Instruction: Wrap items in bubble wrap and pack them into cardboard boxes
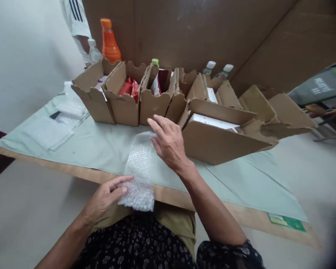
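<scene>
A clear strip of bubble wrap (141, 160) lies lengthwise in front of me, its near end hanging over the table edge toward my lap. My left hand (108, 196) grips the strip's left side near that end, the thumb and index finger on the plastic. Over the far end hovers my right hand (169, 144), palm down with its fingers stretched out and apart. Its thumb is close to the wrap's far corner; whether they touch I cannot tell.
A row of cardboard bins (126, 108) crosses the back of the table, some with red packets (126, 87) or white boxes (212, 121) inside. Flat clear plastic bags (49, 130) lie at left. An orange bottle (109, 45) stands behind, near another person's white sleeve (77, 18).
</scene>
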Tool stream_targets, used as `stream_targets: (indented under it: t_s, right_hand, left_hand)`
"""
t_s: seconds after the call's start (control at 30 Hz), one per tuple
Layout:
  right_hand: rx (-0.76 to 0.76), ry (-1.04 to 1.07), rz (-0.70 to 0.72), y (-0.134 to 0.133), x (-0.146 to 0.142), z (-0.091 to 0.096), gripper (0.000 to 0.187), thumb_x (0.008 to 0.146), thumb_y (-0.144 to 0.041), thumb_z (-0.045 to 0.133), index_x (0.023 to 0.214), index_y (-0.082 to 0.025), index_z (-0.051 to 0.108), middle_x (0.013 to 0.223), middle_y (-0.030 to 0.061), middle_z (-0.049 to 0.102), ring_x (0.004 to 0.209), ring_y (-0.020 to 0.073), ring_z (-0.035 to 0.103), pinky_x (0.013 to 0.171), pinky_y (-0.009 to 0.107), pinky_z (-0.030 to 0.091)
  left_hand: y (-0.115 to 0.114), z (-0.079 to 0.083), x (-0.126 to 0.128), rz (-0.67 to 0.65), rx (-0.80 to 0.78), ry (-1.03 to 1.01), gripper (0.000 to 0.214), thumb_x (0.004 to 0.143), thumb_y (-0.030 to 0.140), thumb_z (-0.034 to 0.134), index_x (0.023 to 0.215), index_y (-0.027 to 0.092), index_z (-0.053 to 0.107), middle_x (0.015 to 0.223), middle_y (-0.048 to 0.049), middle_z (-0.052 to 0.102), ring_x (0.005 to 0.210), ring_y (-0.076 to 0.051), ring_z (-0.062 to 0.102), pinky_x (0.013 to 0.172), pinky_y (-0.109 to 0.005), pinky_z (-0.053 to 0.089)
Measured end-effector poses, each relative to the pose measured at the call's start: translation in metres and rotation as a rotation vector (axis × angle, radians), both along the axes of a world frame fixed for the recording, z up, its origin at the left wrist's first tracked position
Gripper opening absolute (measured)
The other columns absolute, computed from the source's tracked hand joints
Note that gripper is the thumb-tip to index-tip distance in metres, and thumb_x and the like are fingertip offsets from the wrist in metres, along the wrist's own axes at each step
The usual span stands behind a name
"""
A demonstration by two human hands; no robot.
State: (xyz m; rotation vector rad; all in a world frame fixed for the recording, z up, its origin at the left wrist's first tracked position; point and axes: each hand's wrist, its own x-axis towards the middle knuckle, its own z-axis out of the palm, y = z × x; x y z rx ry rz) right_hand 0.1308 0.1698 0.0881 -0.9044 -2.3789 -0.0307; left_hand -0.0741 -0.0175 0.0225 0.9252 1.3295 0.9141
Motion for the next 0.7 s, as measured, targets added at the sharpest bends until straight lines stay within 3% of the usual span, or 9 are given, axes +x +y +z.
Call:
stream_targets:
  t_s: [0.1, 0.2, 0.3, 0.37, 0.43, 0.5, 0.57, 0.7]
  right_hand:
    - [-0.199, -0.021, 0.083, -0.029, 0.038, -0.017, 0.056, 0.098, -0.013, 0.050, 0.152, -0.026, 0.048, 0.153, 0.0093, 0.057, 0.139, 0.0278, 0.053, 0.111, 0.050, 0.046]
    - [-0.493, -0.053, 0.187, -0.070, 0.070, -0.042, 0.071, 0.094, -0.022, 0.060, 0.160, -0.030, 0.035, 0.153, 0.0096, 0.057, 0.137, 0.0279, 0.056, 0.111, 0.052, 0.048]
    - [-0.716, 0.104, 0.227, -0.100, 0.065, -0.068, 0.081, 0.090, -0.028, 0.069, 0.162, -0.028, 0.032, 0.151, 0.0114, 0.059, 0.137, 0.0277, 0.057, 0.112, 0.050, 0.049]
    - [-0.805, 0.292, 0.175, -0.109, 0.046, -0.081, 0.067, 0.091, -0.025, 0.064, 0.155, -0.025, 0.043, 0.134, 0.0097, 0.071, 0.122, 0.0245, 0.066, 0.105, 0.045, 0.054]
    - [-0.854, 0.453, 0.068, -0.109, 0.027, -0.089, 0.045, 0.094, -0.023, 0.058, 0.139, -0.023, 0.059, 0.108, 0.0056, 0.077, 0.095, 0.0200, 0.073, 0.089, 0.036, 0.059]
    - [-0.873, 0.525, -0.015, -0.105, 0.014, -0.093, 0.031, 0.095, -0.026, 0.057, 0.124, -0.021, 0.068, 0.088, 0.0018, 0.076, 0.075, 0.0172, 0.070, 0.074, 0.030, 0.058]
    - [-0.868, 0.529, -0.045, -0.101, 0.008, -0.095, 0.029, 0.095, -0.029, 0.060, 0.121, -0.022, 0.068, 0.080, -0.0005, 0.073, 0.070, 0.0164, 0.068, 0.070, 0.029, 0.056]
    - [-0.708, 0.466, -0.145, -0.104, 0.014, -0.098, 0.039, 0.097, -0.029, 0.059, 0.135, -0.022, 0.061, 0.094, 0.0034, 0.075, 0.080, 0.0182, 0.070, 0.080, 0.034, 0.058]
  left_hand:
    - [0.002, 0.000, -0.003, 0.013, -0.001, -0.319, 0.066, 0.080, 0.046, 0.069, 0.138, 0.014, 0.067, 0.124, -0.0194, 0.075, 0.104, -0.034, 0.074, 0.095, -0.052, 0.059]
    - [0.005, 0.000, -0.005, 0.012, -0.006, -0.344, 0.066, 0.077, 0.040, 0.072, 0.137, 0.015, 0.067, 0.129, -0.0191, 0.073, 0.104, -0.033, 0.074, 0.097, -0.052, 0.058]
    - [0.008, 0.000, 0.001, 0.035, -0.051, -0.119, 0.058, 0.083, 0.043, 0.070, 0.133, 0.014, 0.067, 0.110, -0.0144, 0.078, 0.088, -0.025, 0.075, 0.087, -0.043, 0.060]
    - [0.010, 0.001, 0.005, 0.040, -0.026, 0.129, 0.056, 0.085, 0.046, 0.066, 0.131, 0.014, 0.068, 0.090, -0.0080, 0.078, 0.074, -0.021, 0.071, 0.075, -0.036, 0.058]
    - [0.011, 0.003, 0.006, 0.041, 0.056, 0.441, 0.047, 0.084, 0.046, 0.064, 0.120, 0.017, 0.073, 0.076, -0.0024, 0.074, 0.065, -0.018, 0.065, 0.067, -0.032, 0.052]
    - [0.014, 0.006, 0.005, 0.028, 0.143, 0.700, 0.031, 0.084, 0.045, 0.062, 0.095, 0.020, 0.076, 0.069, -0.0004, 0.070, 0.063, -0.017, 0.061, 0.064, -0.029, 0.047]
    - [0.018, 0.007, 0.002, -0.005, 0.180, 0.824, 0.031, 0.088, 0.045, 0.057, 0.076, 0.020, 0.071, 0.067, -0.0008, 0.069, 0.064, -0.017, 0.060, 0.062, -0.028, 0.043]
    - [0.034, 0.004, 0.002, -0.028, 0.144, 0.929, 0.031, 0.092, 0.042, 0.055, 0.076, 0.021, 0.070, 0.069, -0.0007, 0.072, 0.065, -0.017, 0.061, 0.063, -0.028, 0.040]
